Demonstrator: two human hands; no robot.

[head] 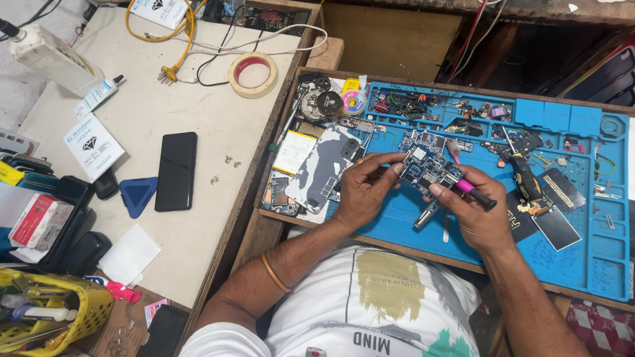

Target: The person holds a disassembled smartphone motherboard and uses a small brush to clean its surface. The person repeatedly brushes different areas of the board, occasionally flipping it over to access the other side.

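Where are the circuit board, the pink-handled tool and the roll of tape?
circuit board (423,165), head view, middle of the blue board face.
pink-handled tool (471,189), head view, pink handle section.
roll of tape (253,75), head view, on its beige ring.

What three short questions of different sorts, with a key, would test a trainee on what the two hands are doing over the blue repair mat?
1. True or false: the left hand and the right hand both touch the blue circuit board.
2. Which tool does the right hand hold? A) a roll of tape B) a pink-and-black handled tool C) a black phone
3. Fill in: the black phone lies on the pale table to the ____ of the blue repair mat.

Key
1. True: the board is held up between both hands above the mat.
2. B
3. Left, beside a blue triangular pick.
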